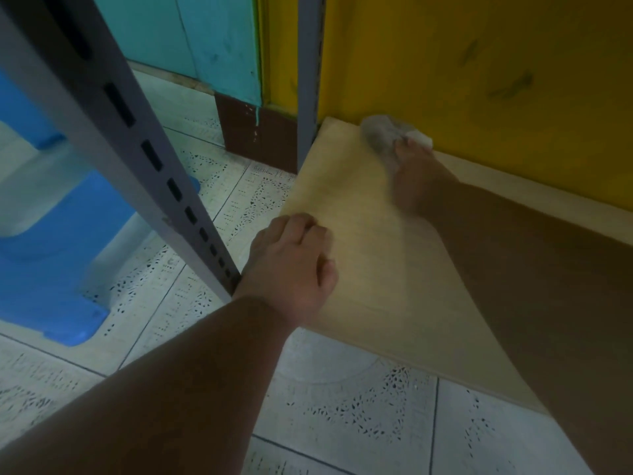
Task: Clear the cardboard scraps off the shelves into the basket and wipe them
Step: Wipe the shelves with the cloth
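A low, pale wooden shelf [383, 269] sits just above the tiled floor [342, 406], pushed up against a yellow wall [479, 63]. The person's two hands are apart from each other, one near the front left edge of the shelf and one far back by the wall. The left hand [291, 265] rests on the front left corner of the shelf, with its fingers curled over the edge of the board and its thumb lying on top. The right hand [414, 180] reaches to the back of the shelf and looks blurry. It presses down on a grey and white cloth [383, 135], which lies on the shelf close to the back left corner and touches the yellow wall. I cannot tell just how the right fingers sit on the cloth, because the blur hides them. A grey metal post [310, 80] with slots stands at the back left corner of the shelf. Another grey post [137, 159] with dark slots slants down across the left side and meets the shelf right next to the left wrist. A blue plastic thing [51, 252] stands on the floor to the left of it. Behind it is a teal wall [205, 39] with a brown strip [253, 128] at the bottom.
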